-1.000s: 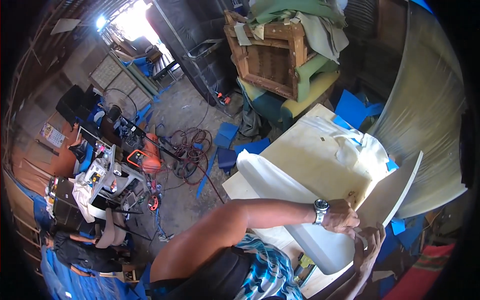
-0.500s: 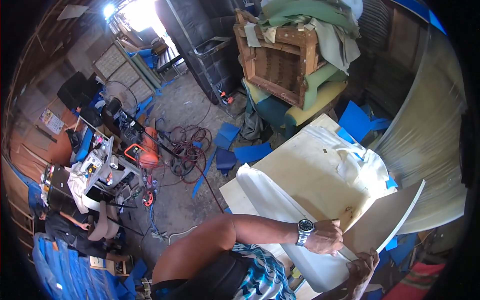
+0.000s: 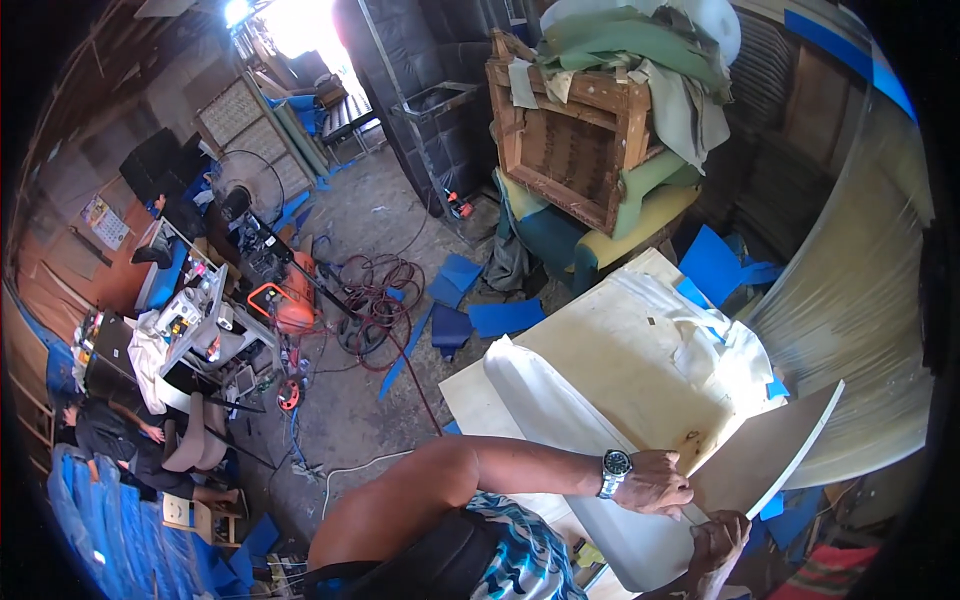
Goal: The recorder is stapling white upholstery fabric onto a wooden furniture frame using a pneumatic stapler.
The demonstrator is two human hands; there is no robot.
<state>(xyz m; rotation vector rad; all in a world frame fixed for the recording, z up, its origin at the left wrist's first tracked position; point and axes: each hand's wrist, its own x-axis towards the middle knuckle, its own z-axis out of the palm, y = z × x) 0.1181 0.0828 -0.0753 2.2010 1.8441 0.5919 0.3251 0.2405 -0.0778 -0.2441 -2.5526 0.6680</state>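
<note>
A long white sheet (image 3: 560,400), soft-looking and partly folded over, lies diagonally across a pale wooden board (image 3: 610,335). Joined or overlapping at its near right end is a stiff grey-brown panel (image 3: 765,450) with a pale, curved outer edge. My left hand (image 3: 652,482), with a metal watch (image 3: 615,470) on its wrist, is closed at the place where sheet and panel meet. Just below it and to the right, my right hand (image 3: 720,540) has its fingers bent over the near edge of the panel. What lies inside the left fingers is hidden.
Crumpled white cloth (image 3: 730,350) lies on the board's far right. Beyond stands a stripped wooden chair frame (image 3: 570,150) on a yellow-green seat. Red hose coils (image 3: 375,300), an orange compressor tank (image 3: 297,290) and blue scraps (image 3: 505,317) cover the floor. Another person (image 3: 115,430) sits at far left.
The view has shifted a little. My left fingers look more curled, and the panel's raised far tip sits slightly lower. Both hands stay close together at the same end.
</note>
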